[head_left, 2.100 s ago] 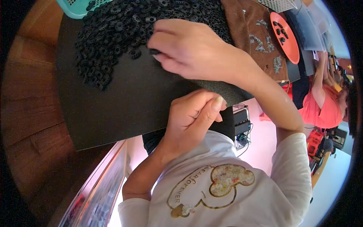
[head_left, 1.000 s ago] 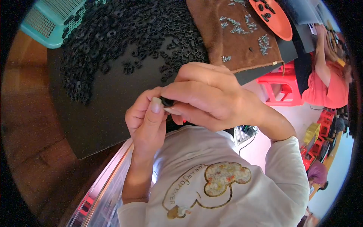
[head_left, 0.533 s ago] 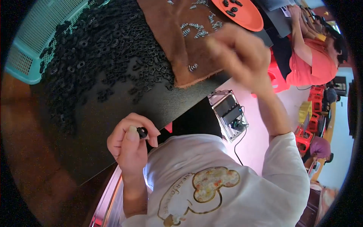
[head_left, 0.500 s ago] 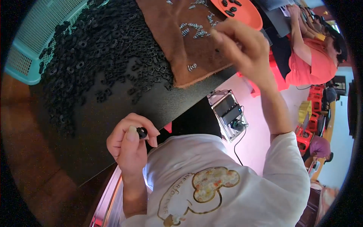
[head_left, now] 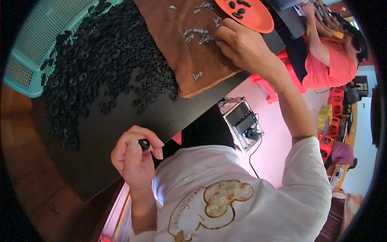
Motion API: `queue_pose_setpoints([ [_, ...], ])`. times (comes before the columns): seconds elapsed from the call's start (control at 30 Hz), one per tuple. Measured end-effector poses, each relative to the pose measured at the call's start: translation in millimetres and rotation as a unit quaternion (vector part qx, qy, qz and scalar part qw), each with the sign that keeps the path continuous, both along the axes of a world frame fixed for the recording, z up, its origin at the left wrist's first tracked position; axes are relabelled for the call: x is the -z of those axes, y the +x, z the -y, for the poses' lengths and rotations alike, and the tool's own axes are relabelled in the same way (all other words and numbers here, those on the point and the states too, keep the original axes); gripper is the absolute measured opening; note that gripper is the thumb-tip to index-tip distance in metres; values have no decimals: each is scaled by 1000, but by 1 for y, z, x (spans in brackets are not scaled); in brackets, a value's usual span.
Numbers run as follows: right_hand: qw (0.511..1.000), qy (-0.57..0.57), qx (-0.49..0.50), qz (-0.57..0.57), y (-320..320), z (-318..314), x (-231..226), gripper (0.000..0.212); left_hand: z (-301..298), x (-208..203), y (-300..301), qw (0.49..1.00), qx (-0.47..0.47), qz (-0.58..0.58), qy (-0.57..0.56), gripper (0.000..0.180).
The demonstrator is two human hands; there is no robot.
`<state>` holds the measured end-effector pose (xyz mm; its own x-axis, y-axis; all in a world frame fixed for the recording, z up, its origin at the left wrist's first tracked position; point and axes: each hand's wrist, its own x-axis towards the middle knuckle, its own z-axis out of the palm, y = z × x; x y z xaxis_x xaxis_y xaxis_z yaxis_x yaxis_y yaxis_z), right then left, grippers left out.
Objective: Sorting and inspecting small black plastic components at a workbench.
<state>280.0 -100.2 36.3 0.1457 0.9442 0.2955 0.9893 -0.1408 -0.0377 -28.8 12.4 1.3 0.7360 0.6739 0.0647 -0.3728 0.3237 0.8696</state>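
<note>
Black ring (head_left: 144, 144) pinched between thumb and fingers of my left hand (head_left: 135, 159), held close to my chest, just off the edge of the black mat (head_left: 117, 125). Right hand (head_left: 242, 46) is stretched out over the brown cloth (head_left: 181, 48), fingertips curled down onto the small metal springs (head_left: 197, 36); I cannot tell if one is gripped.

Risk, as I judge it: the ring is held only at the tips and could slip and fall. A spring could flick off the cloth if pinched askew.

Orange dish (head_left: 254, 18) holds a few black pieces. Teal basket (head_left: 36, 36) spills a heap of rings (head_left: 100, 60) onto the mat.
</note>
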Motion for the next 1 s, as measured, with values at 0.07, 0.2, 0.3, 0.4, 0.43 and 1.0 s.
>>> queue_pose_setpoints([
  [0.07, 999, 18, -8, -34, -4, 3, -6, 14, 0, 1, 0, 1000, -1, -2, 0, 28],
  [0.2, 981, 62, -26, -180, -33, -3, -25, 13, -2, 2, -1, 1000, -6, 12, -16, 26],
  [0.3, 970, 85, -54, -220, -54, -15, -17, 11, -2, 0, 1, 1000, -6, 14, -22, 26],
  [0.4, 908, 87, -48, -407, -81, -28, -17, 10, -6, 4, -1, 998, 20, 34, -56, 28],
  [0.43, 829, 75, -27, -554, -93, -31, -19, 10, -6, 3, -2, 997, 18, 35, -61, 29],
  [1.0, 817, 122, -226, -516, -163, -60, 5, 11, -10, 3, -10, 974, 8, 95, -205, 33],
])
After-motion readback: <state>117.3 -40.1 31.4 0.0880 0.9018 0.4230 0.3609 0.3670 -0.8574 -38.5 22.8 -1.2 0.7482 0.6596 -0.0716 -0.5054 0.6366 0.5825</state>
